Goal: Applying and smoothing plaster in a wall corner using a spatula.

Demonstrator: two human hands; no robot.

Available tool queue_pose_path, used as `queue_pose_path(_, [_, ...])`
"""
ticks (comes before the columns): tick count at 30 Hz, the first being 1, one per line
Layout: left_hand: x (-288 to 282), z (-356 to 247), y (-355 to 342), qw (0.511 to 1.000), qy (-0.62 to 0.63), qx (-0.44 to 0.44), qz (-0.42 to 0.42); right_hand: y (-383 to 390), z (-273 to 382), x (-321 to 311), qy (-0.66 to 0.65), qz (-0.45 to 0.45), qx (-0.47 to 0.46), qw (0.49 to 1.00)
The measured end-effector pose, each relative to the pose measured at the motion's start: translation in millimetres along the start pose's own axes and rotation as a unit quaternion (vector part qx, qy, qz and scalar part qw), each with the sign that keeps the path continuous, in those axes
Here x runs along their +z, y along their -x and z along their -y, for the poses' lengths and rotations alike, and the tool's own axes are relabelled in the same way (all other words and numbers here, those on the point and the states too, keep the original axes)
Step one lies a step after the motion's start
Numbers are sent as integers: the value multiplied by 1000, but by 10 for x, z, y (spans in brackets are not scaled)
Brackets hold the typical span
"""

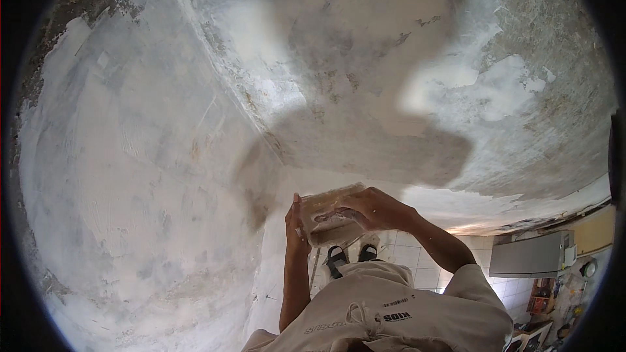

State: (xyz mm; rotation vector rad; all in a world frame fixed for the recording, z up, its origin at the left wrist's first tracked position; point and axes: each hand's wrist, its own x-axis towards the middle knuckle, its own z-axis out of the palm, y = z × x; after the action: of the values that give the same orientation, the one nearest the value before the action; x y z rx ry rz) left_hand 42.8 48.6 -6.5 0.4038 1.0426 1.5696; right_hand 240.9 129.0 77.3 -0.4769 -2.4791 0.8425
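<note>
In front of my body is a shallow rectangular pan [324, 201], its walls smeared with pale plaster-like paste. My left hand [297, 227] grips its left edge, with one finger pointing up along the side. Over the right part of the pan, my right hand [373, 210] is closed, fingers curled down toward the inside. Whatever it holds is mostly hidden by the fingers and cannot be made out. Whitish smears mark the fingers of both hands.
A patchy plastered wall [130, 156] rises at the left and meets another wall [365, 91] at a corner ahead; my shadow falls on them. Below are my sandalled feet [336, 259] on a tiled floor [407, 255]. A grey cabinet-like box [527, 255] and shelves [542, 296] are at right.
</note>
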Motion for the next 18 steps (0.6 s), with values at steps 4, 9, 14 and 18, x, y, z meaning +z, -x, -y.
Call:
queue_pose_path(4, [20, -42, 41, 999, -26, -16, -16, -55, 35, 17, -16, 85, 47, 995])
queue_pose_path(9, [-57, -5, 19, 999, -50, -6, -21, -62, 31, 182, 48, 126, -28, 990])
queue_pose_path(14, [-113, -20, 24, 999, -28, -17, -39, -156, 24, 153, 9, 174, -16, 985])
queue_pose_path(18, [-308, 15, 8, 997, -43, -12, -70, -310, 123, 79, -41, 177, -16, 983])
